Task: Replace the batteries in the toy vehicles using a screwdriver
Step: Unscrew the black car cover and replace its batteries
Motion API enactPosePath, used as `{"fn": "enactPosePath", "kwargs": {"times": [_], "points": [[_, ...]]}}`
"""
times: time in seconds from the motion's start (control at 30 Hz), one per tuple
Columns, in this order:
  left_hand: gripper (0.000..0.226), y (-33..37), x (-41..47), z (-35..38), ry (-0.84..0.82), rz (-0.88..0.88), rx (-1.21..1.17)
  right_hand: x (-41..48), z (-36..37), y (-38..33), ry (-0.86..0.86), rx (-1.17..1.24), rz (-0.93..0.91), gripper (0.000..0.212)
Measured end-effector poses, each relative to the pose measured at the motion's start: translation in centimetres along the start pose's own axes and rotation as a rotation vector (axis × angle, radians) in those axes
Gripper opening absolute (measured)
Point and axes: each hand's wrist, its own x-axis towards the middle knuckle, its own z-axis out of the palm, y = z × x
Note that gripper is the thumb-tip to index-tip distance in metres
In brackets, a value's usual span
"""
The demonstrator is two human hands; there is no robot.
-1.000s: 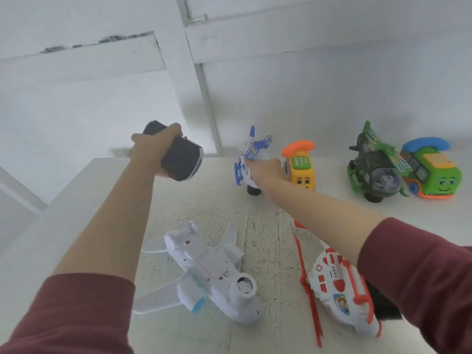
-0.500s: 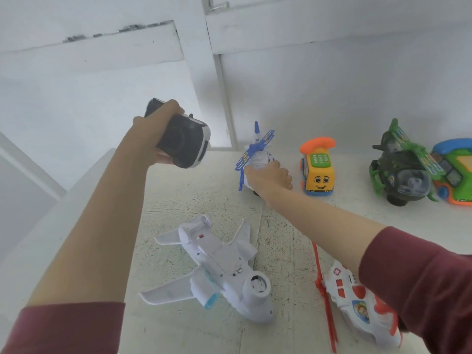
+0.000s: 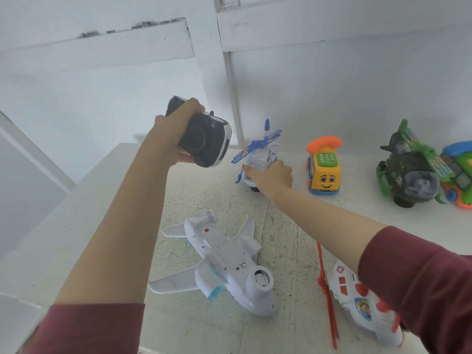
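Both hands are full: the left hand, upper centre-left of the frame, is curled round a black-and-white toy car held in the air with its dark underside turned toward the camera. The right hand, centre frame, grips the body of a blue-and-white toy helicopter standing on its wheel on the desk. Below the car, lower centre, a white toy aeroplane lies belly up. All of these look like hollow moulded plastic, probably light, stiff and rather smooth, so a wrapped grip round the fuselage or chassis should hold best. The helicopter's thin blue rotor and tail seem the weak parts and are best left alone. Right of the right hand stands a yellow telephone bus. A red-and-white helicopter lies on its side at lower right, its long red blades likely to flex or snap if it is lifted by them. Further right sit a green helicopter and, cut by the frame edge, a green-and-orange telephone car. No screwdriver is in view.
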Motion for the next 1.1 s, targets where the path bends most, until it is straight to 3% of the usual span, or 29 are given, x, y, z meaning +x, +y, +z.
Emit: {"fn": "enactPosePath", "kwargs": {"times": [0.17, 0.3, 0.37, 0.43, 0.53, 0.6, 0.67, 0.8, 0.9, 1.1], "points": [[0.060, -0.4, -0.3, 0.6, -0.031, 0.003, 0.009, -0.8, -0.1, -0.6, 0.128, 0.007, -0.004, 0.095], [0.064, -0.7, -0.7, 1.8, -0.069, 0.007, 0.017, -3.2, -2.0, -2.2, 0.302, 0.400, -0.268, 0.060], [0.065, -0.6, -1.1, 2.7, -0.097, 0.020, 0.023, -4.8, -3.7, -3.3, 0.206, 0.641, -0.363, 0.040], [0.062, -0.3, -1.6, 3.8, -0.124, 0.041, 0.032, -6.1, -5.5, -4.1, 0.037, 0.707, -0.380, 0.029], [0.063, 0.3, -2.6, 5.7, -0.154, 0.083, 0.027, -7.4, -7.9, -4.3, -0.161, 0.576, -0.408, 0.044], [0.053, 0.5, -3.6, 7.0, -0.160, 0.137, 0.027, -7.9, -9.4, -3.9, -0.122, 0.511, -0.435, 0.048], [0.036, 0.7, -4.9, 8.1, -0.173, 0.205, 0.029, -8.2, -11.3, -3.2, -0.066, 0.534, -0.418, 0.047], [0.048, 0.4, -7.9, 10.0, -0.188, 0.257, 0.011, -8.5, -15.6, -0.8, -0.047, 0.766, -0.281, 0.039], [0.033, -0.4, -10.5, 11.4, -0.234, 0.269, 0.004, -8.5, -19.0, 1.7, 0.048, 0.886, -0.222, 0.038], [0.008, -3.6, -16.1, 15.5, -0.337, 0.341, 0.178, -9.2, -26.8, 6.5, 0.126, 0.818, -0.226, 0.032]]}}
